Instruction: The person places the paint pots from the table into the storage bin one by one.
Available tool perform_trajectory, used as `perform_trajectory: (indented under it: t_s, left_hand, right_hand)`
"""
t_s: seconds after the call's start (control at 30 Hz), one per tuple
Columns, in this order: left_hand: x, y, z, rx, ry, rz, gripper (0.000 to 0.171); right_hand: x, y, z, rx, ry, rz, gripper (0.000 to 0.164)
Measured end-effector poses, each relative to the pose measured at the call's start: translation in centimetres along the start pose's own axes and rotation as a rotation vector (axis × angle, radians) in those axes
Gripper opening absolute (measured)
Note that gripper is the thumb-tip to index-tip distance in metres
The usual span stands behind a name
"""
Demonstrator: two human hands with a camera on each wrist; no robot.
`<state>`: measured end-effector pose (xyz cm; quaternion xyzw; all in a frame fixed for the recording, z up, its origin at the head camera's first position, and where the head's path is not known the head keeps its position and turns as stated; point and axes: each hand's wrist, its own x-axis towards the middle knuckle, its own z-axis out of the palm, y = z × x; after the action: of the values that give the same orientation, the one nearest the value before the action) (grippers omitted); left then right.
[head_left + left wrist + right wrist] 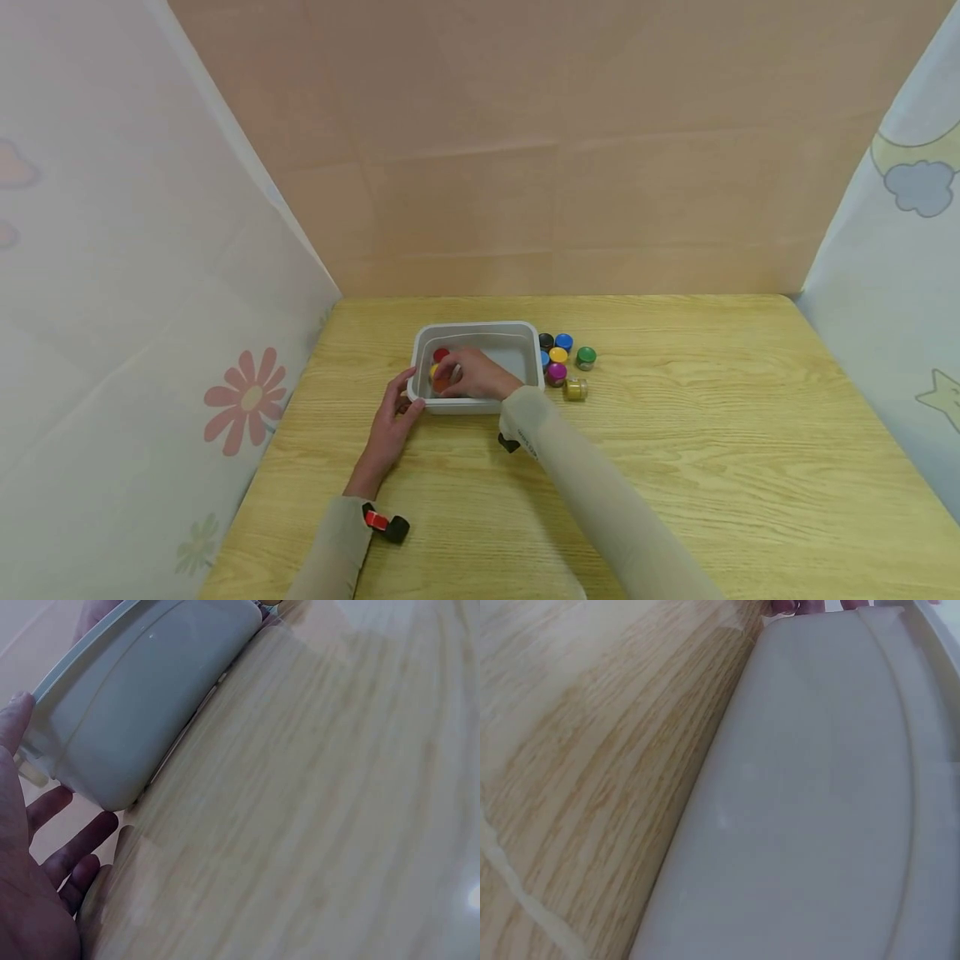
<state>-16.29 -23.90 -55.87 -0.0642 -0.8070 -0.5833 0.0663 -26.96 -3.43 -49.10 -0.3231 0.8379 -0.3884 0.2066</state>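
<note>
A white plastic tub (517, 340) sits on the table. My left hand (390, 423) grips its near left corner, thumb on the rim and fingers along the outer side; the left wrist view shows the thumb (16, 720) on that edge. My right hand (474, 373) reaches down inside the tub, its curled fingers around a small orange-lidded jar (441, 386), partly hidden by them. Beside it in the tub are a red-lidded jar (441, 355) and a yellow one (433, 372). The right wrist view shows mostly the tub's outer wall (810, 787).
Just right of the tub stand small jars with black (546, 341), blue (564, 342), light blue (545, 360), yellow (558, 356), magenta (557, 373) and green (587, 357) lids. A yellow jar (576, 388) lies on its side. Wooden table (712, 433) extends rightward.
</note>
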Motion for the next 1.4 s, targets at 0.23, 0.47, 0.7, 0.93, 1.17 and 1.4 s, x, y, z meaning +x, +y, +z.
perform_trajectory:
  t_s: [0.23,0.47,0.7,0.93,1.17,1.4]
  left_hand:
    - [0.06,-0.2,-0.1,0.012,0.007,0.001,0.055]
    - [0.09,-0.29,-0.07,0.012,0.002,-0.015,0.055]
    - [0.03,0.42,-0.12,0.003,-0.007,-0.047,0.055]
    - [0.09,-0.03,-0.13,-0.004,-0.005,-0.047,0.055]
    - [0.04,-0.22,-0.23,0.009,-0.019,-0.043,0.056]
    - [0.12,0.15,-0.2,0.004,-0.016,-0.048,0.055]
  right_hand:
    - [0.38,0.46,0.2,-0.039,0.001,-0.011,0.022]
    - [0.35,0.39,0.1,-0.043,-0.022,0.004,0.024]
    - [0.18,0.22,0.11,-0.004,-0.023,0.0,0.026]
    - [-0.02,0.14,-0.03,0.009,-0.024,-0.024,0.024]
    - [-0.02,0.11,0.0,0.023,-0.024,-0.035,0.022]
    - [-0.11,0.3,-0.28,0.018,-0.036,-0.038,0.018]
